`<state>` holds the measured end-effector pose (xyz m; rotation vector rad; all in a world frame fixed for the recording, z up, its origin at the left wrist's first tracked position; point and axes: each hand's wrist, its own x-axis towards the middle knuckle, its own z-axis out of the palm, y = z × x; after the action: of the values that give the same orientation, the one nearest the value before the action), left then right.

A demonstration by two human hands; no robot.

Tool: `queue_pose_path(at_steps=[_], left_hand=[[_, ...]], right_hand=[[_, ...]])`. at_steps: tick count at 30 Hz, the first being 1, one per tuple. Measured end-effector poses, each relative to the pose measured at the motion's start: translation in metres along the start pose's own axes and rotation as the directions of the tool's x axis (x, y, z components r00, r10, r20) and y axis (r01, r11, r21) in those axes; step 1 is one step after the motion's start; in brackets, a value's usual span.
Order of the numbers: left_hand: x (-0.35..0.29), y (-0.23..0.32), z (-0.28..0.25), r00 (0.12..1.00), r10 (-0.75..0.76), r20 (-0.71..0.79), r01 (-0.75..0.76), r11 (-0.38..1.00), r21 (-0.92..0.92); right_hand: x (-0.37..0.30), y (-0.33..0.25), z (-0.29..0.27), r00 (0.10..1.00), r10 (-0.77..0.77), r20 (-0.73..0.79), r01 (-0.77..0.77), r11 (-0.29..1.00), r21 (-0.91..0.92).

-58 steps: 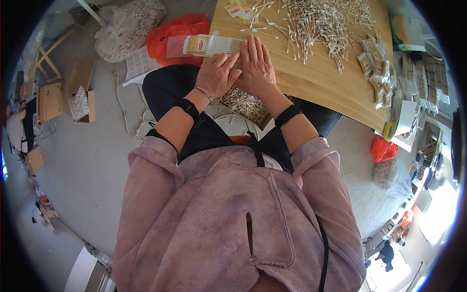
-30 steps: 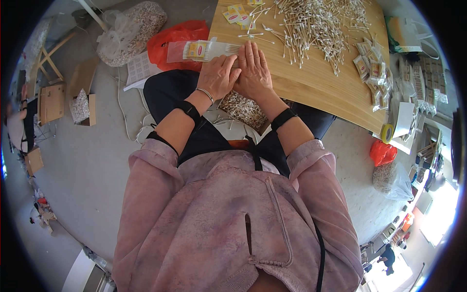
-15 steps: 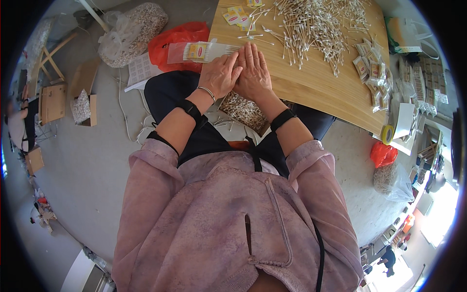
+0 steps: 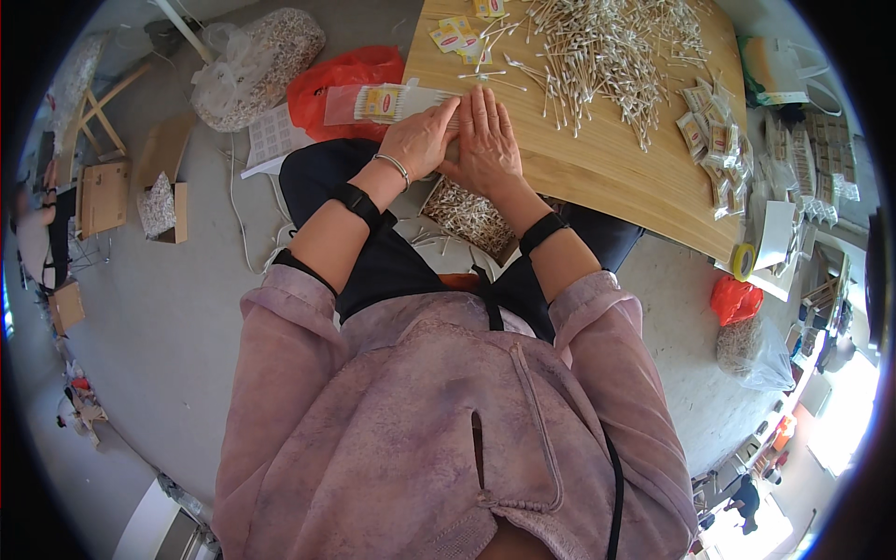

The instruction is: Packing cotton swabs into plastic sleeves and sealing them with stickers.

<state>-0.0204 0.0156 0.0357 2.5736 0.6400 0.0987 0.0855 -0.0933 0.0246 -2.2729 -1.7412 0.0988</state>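
A wooden table (image 4: 607, 168) carries the things. A clear packet of cotton swabs (image 4: 392, 101) lies on its near left corner, under the fingertips of the left hand (image 4: 420, 138) and the right hand (image 4: 485, 140), which press flat side by side. Just past the hands lies a big heap of loose swabs (image 4: 607, 47). Small yellow labels (image 4: 455, 33) lie beyond the packet. Little filled packets (image 4: 714, 140) lie far off to the right of the hands.

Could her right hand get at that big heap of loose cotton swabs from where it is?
Probably yes. The right hand lies flat on the wooden table, and the heap of cotton swabs spreads just beyond its fingertips on the same surface, with only a few stray swabs between.
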Motion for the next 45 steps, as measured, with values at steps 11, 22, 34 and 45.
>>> queue_pose_path(at_steps=[11,22,34,45], left_hand=[[0.006,0.002,-0.001,1.000,-0.015,-0.026,0.016,0.999,0.033],[0.010,0.002,-0.007,0.997,-0.058,0.051,0.058,0.998,0.004],[0.006,-0.006,0.033,0.860,-0.172,-0.480,-0.203,0.749,-0.631],[0.015,-0.008,0.022,0.932,-0.219,-0.289,-0.212,0.318,-0.924]], right_hand=[[-0.002,0.002,0.001,0.999,-0.032,-0.015,0.032,0.999,-0.011],[-0.005,-0.004,0.003,1.000,0.015,-0.008,-0.015,1.000,-0.004],[-0.005,-0.006,0.007,0.999,0.032,-0.007,-0.032,0.998,-0.055],[-0.003,-0.013,0.003,1.000,0.027,0.001,-0.027,0.998,-0.052]])
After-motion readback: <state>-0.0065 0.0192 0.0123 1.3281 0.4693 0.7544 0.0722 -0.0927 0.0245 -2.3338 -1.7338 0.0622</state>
